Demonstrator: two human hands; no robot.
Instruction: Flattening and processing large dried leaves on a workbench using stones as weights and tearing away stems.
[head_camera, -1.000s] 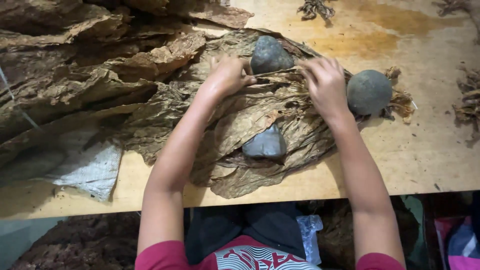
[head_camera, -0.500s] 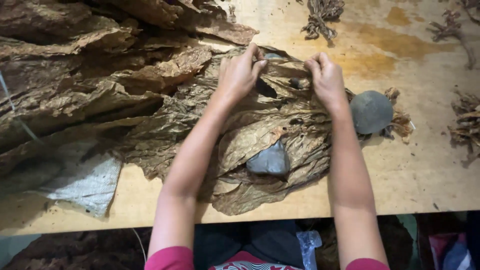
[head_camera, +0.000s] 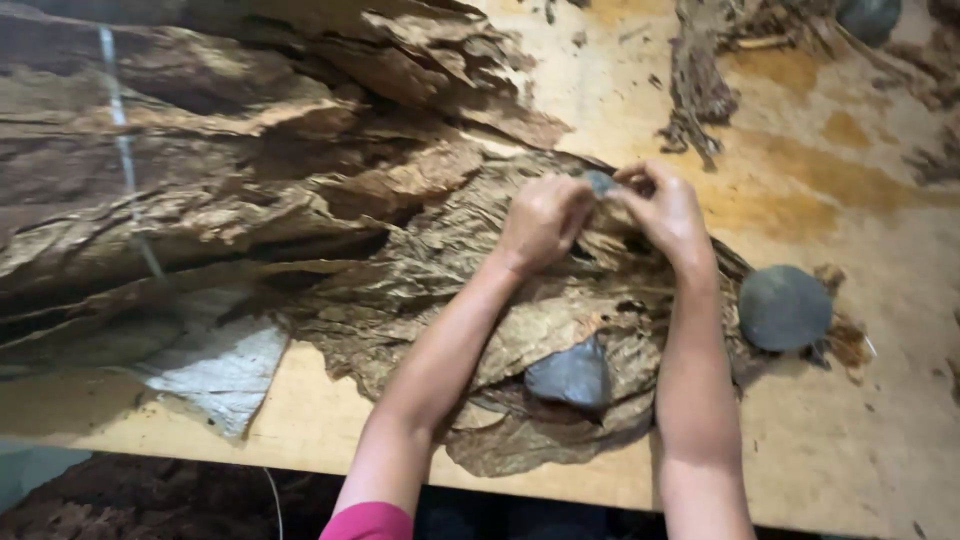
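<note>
Wooden table (head_camera: 880, 440) — hands (head_camera: 545, 220) on leaf (head_camera: 600, 185)

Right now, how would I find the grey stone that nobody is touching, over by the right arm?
Find the wooden table, then the spread brown leaves on it. Just right of the right forearm lies a round grey stone, mostly on bare wood, unlike the angular one sitting on leaves between the arms.

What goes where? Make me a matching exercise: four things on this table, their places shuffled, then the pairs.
1 small grey stone
2 round grey stone
3 angular grey stone
4 pale sheet

A far left, partly under leaves
B on the leaves, near the table front edge
C at the leaf pile's far edge
D on bare wood, right side

Pairs: 1-C, 2-D, 3-B, 4-A
</note>
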